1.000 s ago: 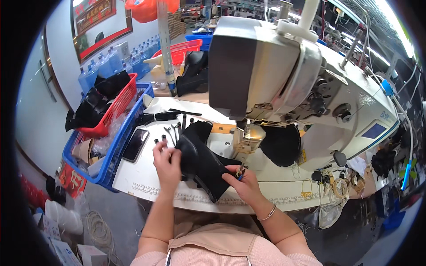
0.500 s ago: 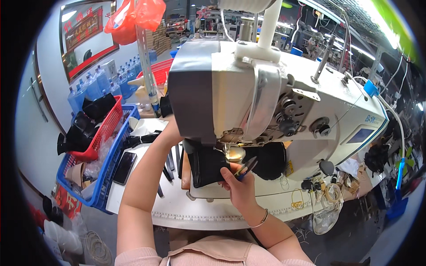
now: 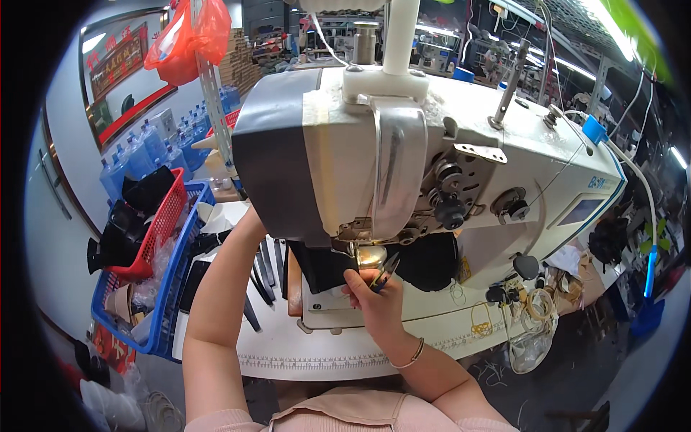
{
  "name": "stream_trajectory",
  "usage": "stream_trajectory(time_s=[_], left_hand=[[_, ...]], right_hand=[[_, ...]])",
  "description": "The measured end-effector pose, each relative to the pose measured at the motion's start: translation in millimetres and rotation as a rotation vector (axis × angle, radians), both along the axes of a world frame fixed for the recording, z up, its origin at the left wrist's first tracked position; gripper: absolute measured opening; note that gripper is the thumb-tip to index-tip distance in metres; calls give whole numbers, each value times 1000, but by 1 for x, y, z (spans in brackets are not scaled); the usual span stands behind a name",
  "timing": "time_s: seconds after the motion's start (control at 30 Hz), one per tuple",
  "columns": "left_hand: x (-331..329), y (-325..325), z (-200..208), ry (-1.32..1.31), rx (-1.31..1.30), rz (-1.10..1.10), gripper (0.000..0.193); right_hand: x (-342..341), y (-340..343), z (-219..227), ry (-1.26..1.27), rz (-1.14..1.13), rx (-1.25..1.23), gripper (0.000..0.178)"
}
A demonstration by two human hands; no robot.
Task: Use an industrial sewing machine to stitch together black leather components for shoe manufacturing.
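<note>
Right hand (image 3: 379,299): thumb at edge of black piece (image 3: 332,273), fingers closed round snips (image 3: 389,267). Piece lies under machine (image 3: 338,158) head. L hand's hidden behind it; can't tell its grip. I'd guess positioning; next move prob. needs edge steady, snips clear.
</note>
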State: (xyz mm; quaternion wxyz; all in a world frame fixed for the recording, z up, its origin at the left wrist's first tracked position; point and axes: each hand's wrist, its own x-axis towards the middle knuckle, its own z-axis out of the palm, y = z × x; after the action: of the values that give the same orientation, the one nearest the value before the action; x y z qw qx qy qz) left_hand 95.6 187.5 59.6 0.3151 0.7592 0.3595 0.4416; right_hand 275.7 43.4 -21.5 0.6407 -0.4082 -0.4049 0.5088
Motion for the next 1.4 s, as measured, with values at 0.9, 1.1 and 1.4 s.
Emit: stream_trajectory(time_s=[0.9, 1.1, 1.4], left_hand=[[17, -105, -35, 58, 37, -42, 9], [41, -100, -37, -76, -130, 39, 10], [35, -95, -52, 119, 510, 24, 19]], right_hand=[[5, -11, -17, 219, 78, -76, 8], [4, -11, -16, 216, 73, -60, 11], [-2, -13, -19, 335, 70, -62, 11]])
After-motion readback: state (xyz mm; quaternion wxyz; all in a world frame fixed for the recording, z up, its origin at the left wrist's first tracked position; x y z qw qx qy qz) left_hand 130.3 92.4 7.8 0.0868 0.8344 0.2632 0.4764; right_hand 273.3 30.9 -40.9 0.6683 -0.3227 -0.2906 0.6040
